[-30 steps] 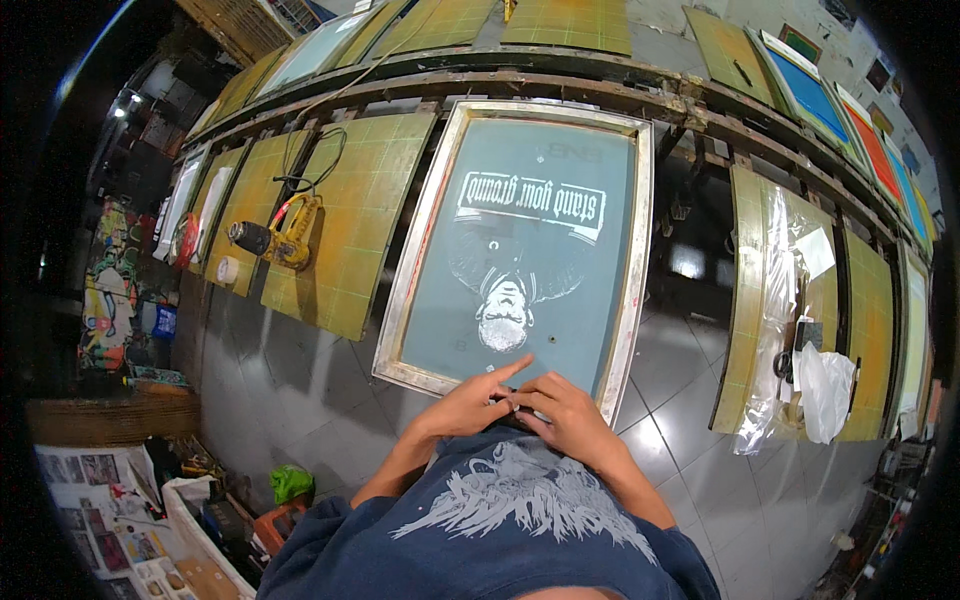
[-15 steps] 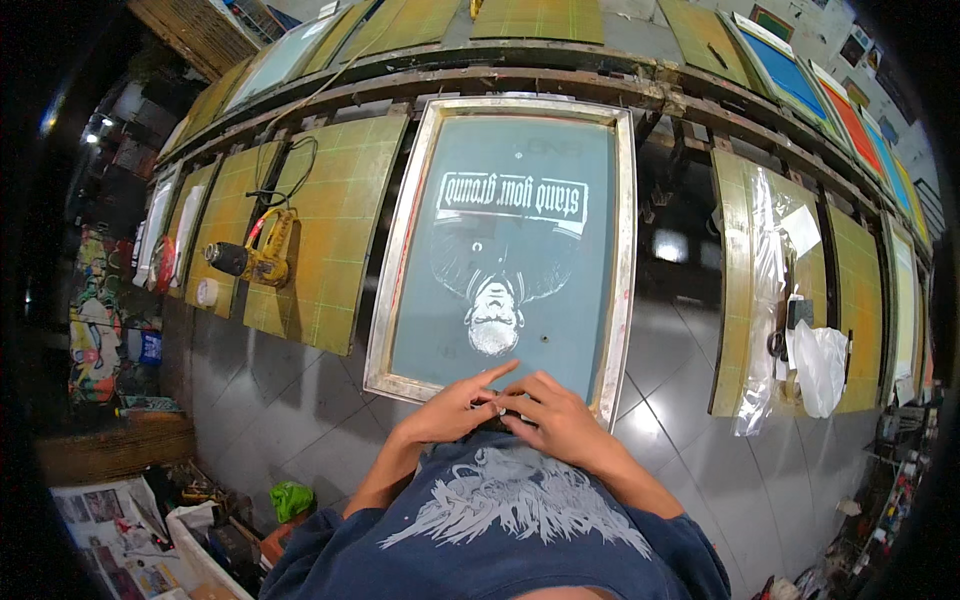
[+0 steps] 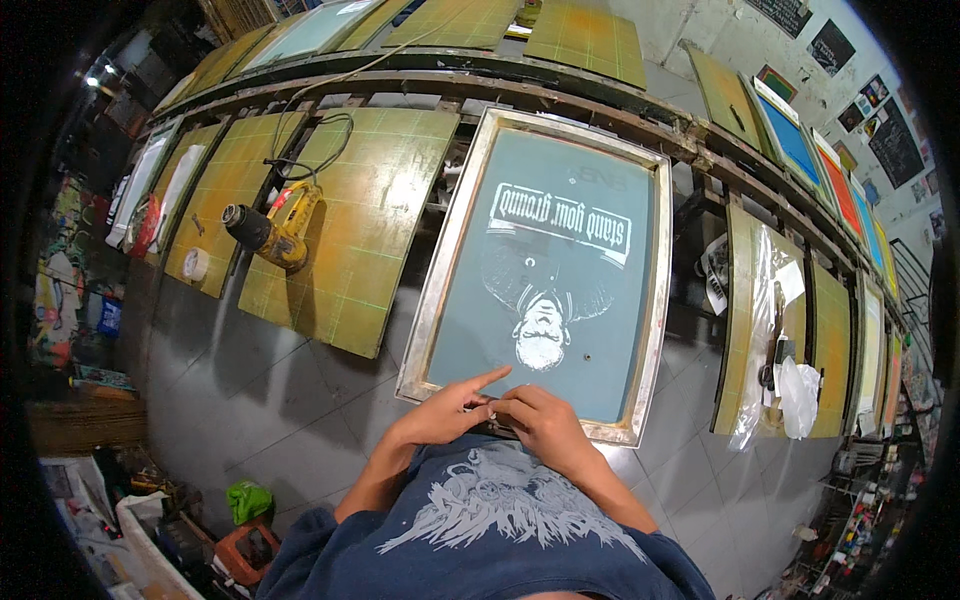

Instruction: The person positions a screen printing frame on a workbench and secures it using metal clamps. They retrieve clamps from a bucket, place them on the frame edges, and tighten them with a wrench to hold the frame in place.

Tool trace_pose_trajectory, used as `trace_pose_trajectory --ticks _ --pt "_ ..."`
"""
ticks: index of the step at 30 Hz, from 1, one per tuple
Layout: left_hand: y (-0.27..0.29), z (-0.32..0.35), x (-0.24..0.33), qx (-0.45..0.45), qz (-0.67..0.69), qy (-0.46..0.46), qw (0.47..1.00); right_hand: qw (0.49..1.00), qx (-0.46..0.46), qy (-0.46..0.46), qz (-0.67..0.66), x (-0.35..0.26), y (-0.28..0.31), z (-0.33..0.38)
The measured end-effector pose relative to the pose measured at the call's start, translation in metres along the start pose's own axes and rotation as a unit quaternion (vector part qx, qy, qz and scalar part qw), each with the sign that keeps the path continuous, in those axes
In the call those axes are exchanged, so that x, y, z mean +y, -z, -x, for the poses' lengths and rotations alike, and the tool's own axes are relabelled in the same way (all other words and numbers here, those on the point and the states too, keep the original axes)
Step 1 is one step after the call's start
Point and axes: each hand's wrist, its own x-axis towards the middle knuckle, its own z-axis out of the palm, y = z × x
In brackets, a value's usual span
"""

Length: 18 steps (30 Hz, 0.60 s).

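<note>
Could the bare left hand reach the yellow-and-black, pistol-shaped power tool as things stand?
Probably yes, perhaps with leaning: nothing visible stands between the left hand and the power tool.

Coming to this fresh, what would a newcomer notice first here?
Probably the big blue-grey framed screen in the centre, with its upside-down white portrait. Next, the left hand and right hand, close together at its near edge, the small thing between them too small to identify. Then the yellow-and-black power tool on a board to the left.
</note>
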Motion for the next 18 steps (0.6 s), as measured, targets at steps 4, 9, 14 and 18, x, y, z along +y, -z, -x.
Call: trace_pose_trajectory --ticks 4,9,14,18 --pt "0.019 0.007 -0.02 -0.018 -0.041 -0.003 0.999 0.998 -0.034 0.042 0.01 -0.004 -0.014 -0.006" --pt "0.035 0.009 -0.016 -0.066 -0.049 0.053 0.995 0.999 0.001 -0.032 -0.037 -0.035 -0.014 -0.014" --pt "0.031 0.014 -0.027 -0.071 -0.024 0.017 0.997 0.996 0.001 -0.066 -0.063 -0.031 -0.028 -0.007" --pt "0.031 0.014 -0.009 -0.066 0.009 0.028 0.997 0.995 -0.002 -0.064 -0.07 -0.034 -0.028 -0.007"
